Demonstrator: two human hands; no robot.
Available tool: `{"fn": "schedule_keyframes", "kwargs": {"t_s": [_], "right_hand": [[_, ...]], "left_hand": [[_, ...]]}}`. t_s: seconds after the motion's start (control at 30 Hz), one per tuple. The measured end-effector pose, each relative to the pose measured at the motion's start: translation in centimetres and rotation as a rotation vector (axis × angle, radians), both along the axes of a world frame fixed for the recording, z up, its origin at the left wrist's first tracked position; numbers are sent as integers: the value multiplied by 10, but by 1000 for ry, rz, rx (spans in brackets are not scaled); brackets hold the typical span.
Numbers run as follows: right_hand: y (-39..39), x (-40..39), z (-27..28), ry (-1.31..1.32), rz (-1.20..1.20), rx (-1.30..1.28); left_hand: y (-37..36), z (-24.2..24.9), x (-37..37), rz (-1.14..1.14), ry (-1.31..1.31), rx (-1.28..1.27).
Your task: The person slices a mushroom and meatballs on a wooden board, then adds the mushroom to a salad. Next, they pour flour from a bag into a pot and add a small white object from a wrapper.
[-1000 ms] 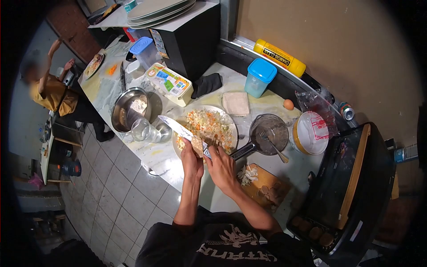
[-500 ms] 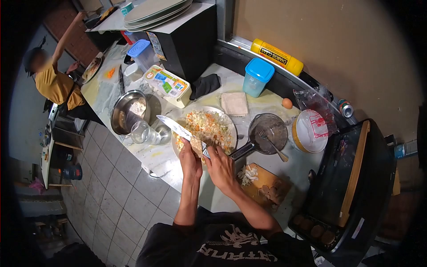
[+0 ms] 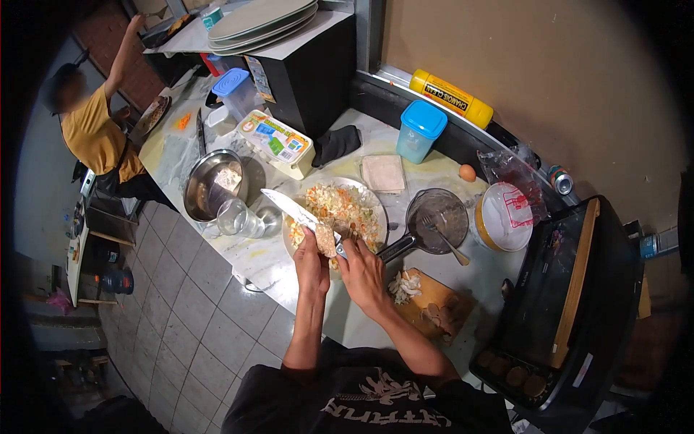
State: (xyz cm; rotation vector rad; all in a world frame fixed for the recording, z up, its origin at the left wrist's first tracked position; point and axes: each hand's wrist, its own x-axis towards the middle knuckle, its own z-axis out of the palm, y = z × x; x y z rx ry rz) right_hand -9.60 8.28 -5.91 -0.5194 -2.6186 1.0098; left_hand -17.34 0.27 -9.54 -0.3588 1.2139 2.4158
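Note:
Over the plate, my left hand (image 3: pixel 311 269) is closed round a pale brown, rough-surfaced piece of food (image 3: pixel 325 240). My right hand (image 3: pixel 363 273) grips the handle of a kitchen knife (image 3: pixel 289 207). The knife's blade points up and left, lying against the far side of the food near my left fingertips. Beneath both hands is a large plate (image 3: pixel 379 206) heaped with chopped vegetables (image 3: pixel 340 204) in white and orange. My hands hide its near part.
A metal bowl (image 3: pixel 189 189) and a clear cup (image 3: pixel 236 217) stand left of the plate. To its right are a dark pan (image 3: pixel 450 206) with a fork, a white bowl (image 3: pixel 499 235) and a cutting board (image 3: pixel 416 316). An egg (image 3: pixel 467 173) lies farther back. Another person (image 3: pixel 94 134) works far left.
My hands, the food piece and the knife stay together over the plate with only a slight shift. The other person's raised arm has moved a little. The view has shifted slightly.

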Motion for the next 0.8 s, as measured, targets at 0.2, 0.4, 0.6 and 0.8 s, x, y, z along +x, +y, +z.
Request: {"fn": "schedule_keyframes", "kwargs": {"t_s": [0.2, 0.4, 0.6, 0.8], "right_hand": [[-2, 1, 0, -31, -6, 17], [-2, -3, 0, 16, -23, -25], [8, -4, -2, 63, -28, -31], [12, -5, 1, 141, -66, -18]], "left_hand": [[-1, 1, 1, -2, 27, -17], [-5, 4, 2, -6, 17, -40], [-17, -4, -1, -72, -14, 9], [-20, 4, 0, -123, -53, 75]]}}
